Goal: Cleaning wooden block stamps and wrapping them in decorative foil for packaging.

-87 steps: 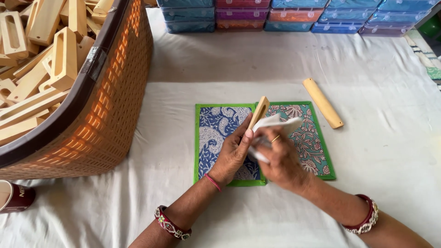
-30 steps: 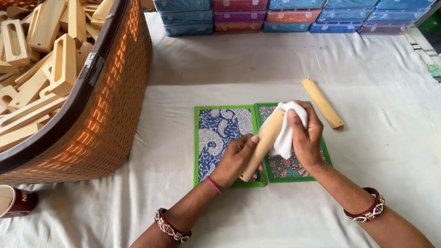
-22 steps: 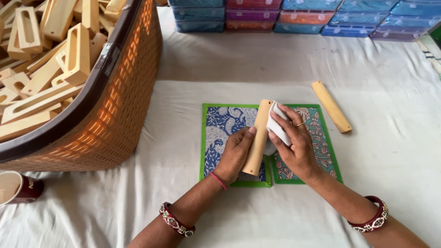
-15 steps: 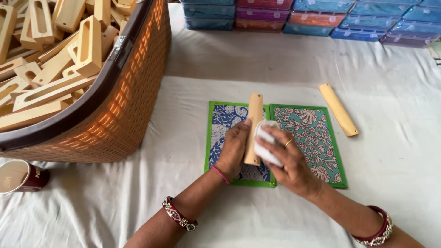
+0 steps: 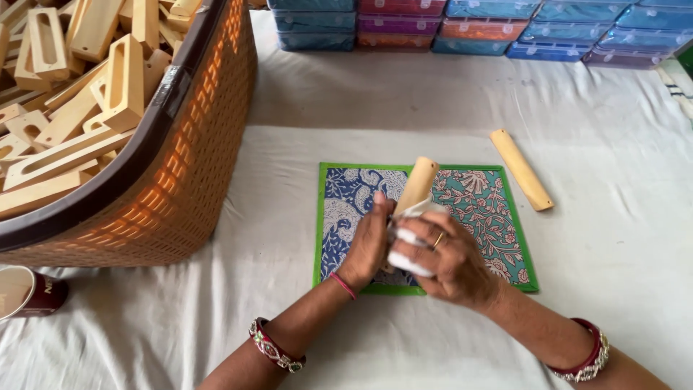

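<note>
Wooden bar (image 5: 417, 185) (smooth, rounded) gripped by left hand (image 5: 369, 242); right hand (image 5: 447, 256) fingers clutch white cloth (image 5: 408, 249).

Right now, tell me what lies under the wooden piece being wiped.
Under the wooden piece lies a green-bordered patterned mat on the white sheet. The left hand and right hand, with its white cloth, cover the piece's lower end.

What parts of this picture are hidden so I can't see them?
Head view only:
- Lower end of the wooden stick: covered by the left hand, right hand and white cloth.
- Basket: cut off by the left and top edges.
- Cup: cut by the left edge.
- Stacked boxes: tops cut off.
</note>
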